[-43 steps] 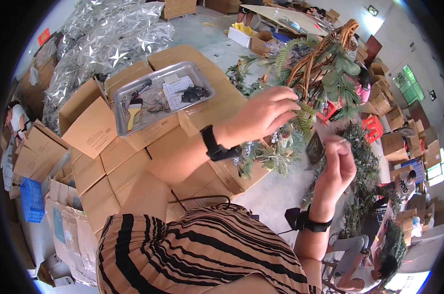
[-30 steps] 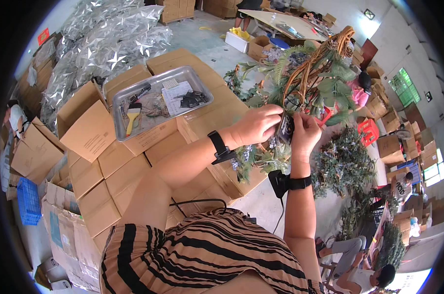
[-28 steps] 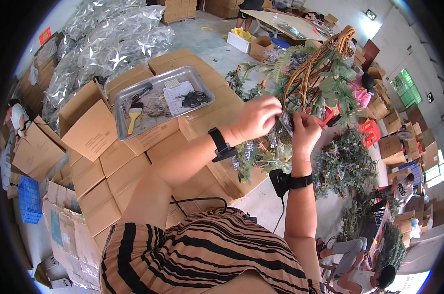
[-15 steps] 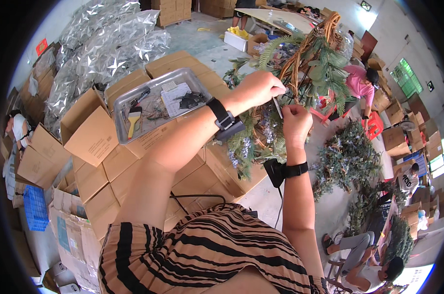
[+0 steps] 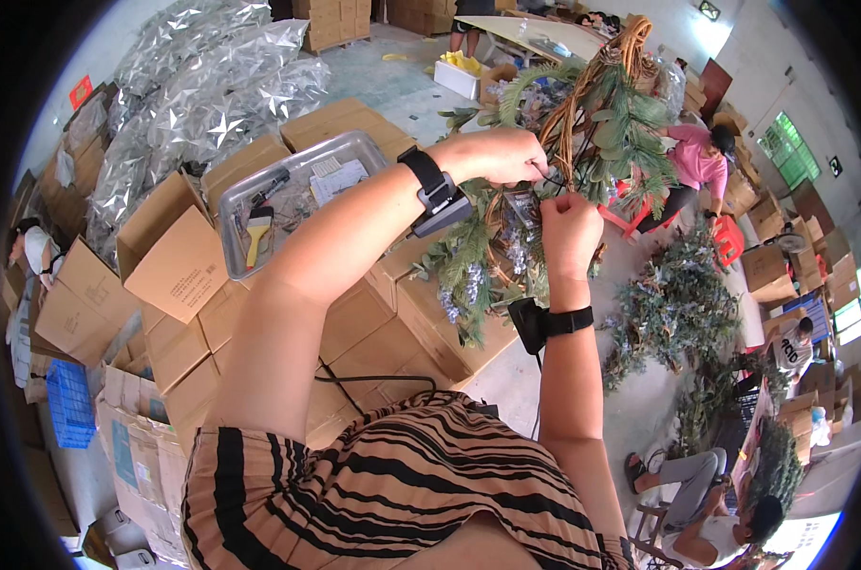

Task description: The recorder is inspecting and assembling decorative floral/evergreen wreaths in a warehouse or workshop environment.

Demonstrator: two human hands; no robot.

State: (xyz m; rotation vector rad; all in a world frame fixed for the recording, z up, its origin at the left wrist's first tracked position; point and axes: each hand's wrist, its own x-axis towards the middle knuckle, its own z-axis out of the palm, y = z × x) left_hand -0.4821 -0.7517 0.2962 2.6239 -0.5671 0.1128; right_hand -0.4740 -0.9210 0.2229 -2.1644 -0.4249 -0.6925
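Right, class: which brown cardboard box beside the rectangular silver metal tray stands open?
The brown cardboard box immediately left of the tray: its inside shows, whereas the stacked brown boxes beneath and right of the tray look shut.

The smooth pale grey-green floor (image 5: 392, 95) is spread thru the rm. On upper rt. is one plain white wall (image 5: 770, 71) w/ a green-tinted rectangular window (image 5: 789, 152); a bright white glare (image 5: 710, 38) lies near its top. In bkgd. stands a wide, pale, flat-topped table (image 5: 511, 28); a red plastic stool (image 5: 729, 241) is at rt.
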